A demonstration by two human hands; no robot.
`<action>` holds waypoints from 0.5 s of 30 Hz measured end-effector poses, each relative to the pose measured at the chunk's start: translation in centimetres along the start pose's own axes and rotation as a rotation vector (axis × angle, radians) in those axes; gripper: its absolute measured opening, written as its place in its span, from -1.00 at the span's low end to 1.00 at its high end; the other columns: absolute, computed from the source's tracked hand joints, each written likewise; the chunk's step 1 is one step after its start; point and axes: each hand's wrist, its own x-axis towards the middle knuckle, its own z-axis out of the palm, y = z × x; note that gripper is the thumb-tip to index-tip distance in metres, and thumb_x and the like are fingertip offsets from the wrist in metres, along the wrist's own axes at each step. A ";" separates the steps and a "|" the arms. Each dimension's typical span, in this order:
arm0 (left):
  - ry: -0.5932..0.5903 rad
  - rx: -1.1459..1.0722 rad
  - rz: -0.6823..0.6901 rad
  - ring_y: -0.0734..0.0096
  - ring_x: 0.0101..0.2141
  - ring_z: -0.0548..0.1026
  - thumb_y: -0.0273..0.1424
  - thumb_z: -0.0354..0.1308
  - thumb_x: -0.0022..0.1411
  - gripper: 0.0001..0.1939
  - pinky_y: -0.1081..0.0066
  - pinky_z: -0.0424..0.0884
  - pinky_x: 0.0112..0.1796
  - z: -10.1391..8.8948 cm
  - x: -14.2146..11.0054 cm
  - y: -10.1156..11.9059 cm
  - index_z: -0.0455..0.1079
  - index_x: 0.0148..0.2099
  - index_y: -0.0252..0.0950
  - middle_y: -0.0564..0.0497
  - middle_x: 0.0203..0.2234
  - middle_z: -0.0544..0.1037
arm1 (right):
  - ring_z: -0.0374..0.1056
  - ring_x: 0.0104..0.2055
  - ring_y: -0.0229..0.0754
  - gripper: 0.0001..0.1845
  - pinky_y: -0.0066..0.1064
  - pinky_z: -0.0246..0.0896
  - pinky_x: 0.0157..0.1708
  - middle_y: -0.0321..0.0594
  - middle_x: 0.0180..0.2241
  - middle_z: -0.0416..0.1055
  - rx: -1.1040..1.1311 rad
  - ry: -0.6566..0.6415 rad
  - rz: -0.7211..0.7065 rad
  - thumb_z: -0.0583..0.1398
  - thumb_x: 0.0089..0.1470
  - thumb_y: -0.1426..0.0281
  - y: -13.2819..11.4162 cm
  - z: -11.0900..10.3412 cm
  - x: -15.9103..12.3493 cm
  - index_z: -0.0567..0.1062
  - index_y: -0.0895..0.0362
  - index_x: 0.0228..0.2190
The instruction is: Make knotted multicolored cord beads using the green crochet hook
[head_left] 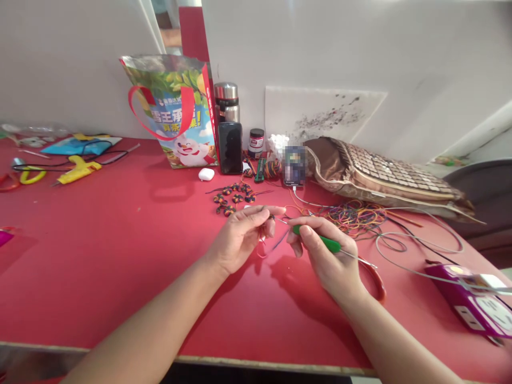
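My left hand (246, 229) pinches a small dark knotted piece of cord (272, 216) between thumb and fingers; most of it is hidden. Loose blue and pink cord ends (279, 242) hang below it. My right hand (326, 250) is closed round the green handle of a crochet hook (330, 244). One thin metal end points left at the knotted piece, and the other sticks out behind toward the lower right. I cannot tell whether the tip touches the cord. Several dark and orange knotted cord pieces (237, 198) lie on the red table beyond my left hand.
A tangle of colored cord (356, 217) lies right of my hands, before a brown cushion (384, 170). At the back stand a printed bag (176, 114), a steel flask (227, 101) and phones (231, 149). A yellow glue gun (78, 169) lies left, a purple power strip (464, 298) right.
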 end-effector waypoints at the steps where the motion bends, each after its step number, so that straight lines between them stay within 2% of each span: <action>1: -0.010 -0.025 -0.005 0.49 -0.46 0.37 -0.28 0.34 0.20 -0.73 0.45 0.25 -0.37 0.0 0.0 -0.1 0.67 -0.13 -0.33 0.03 -0.58 0.45 | 0.38 -0.43 -0.30 -0.82 -0.42 0.30 -0.41 -0.29 -0.39 0.53 0.018 0.005 0.009 0.21 0.34 0.35 0.1 0.0 -0.1 0.64 -0.01 -0.13; 7: -0.011 -0.144 -0.015 0.60 -0.55 0.30 -0.38 0.41 0.15 -0.78 0.52 0.22 -0.44 -0.2 0.1 -0.4 0.67 -0.12 -0.28 0.06 -0.59 0.48 | 0.37 -0.43 -0.27 -0.82 -0.39 0.28 -0.41 -0.26 -0.39 0.51 0.059 0.050 0.055 0.22 0.33 0.31 0.5 -0.2 -0.2 0.64 0.01 -0.12; 12: -0.050 -0.154 -0.034 0.67 -0.63 0.20 -0.46 0.34 0.17 -0.77 0.53 0.09 -0.54 -0.2 0.1 -0.1 0.66 -0.09 -0.30 0.01 -0.56 0.53 | 0.37 -0.43 -0.23 -0.82 -0.36 0.29 -0.42 -0.23 -0.40 0.50 0.058 0.067 0.057 0.24 0.31 0.30 0.6 -0.1 -0.1 0.63 0.06 -0.13; 15: -0.073 -0.152 -0.043 0.66 -0.64 0.20 -0.48 0.31 0.18 -0.69 0.52 0.08 -0.54 -0.1 0.0 0.1 0.64 -0.01 -0.28 0.01 -0.57 0.54 | 0.37 -0.43 -0.23 -0.81 -0.35 0.30 -0.42 -0.23 -0.40 0.49 0.035 0.073 0.057 0.24 0.31 0.29 0.5 0.0 -0.1 0.62 0.07 -0.13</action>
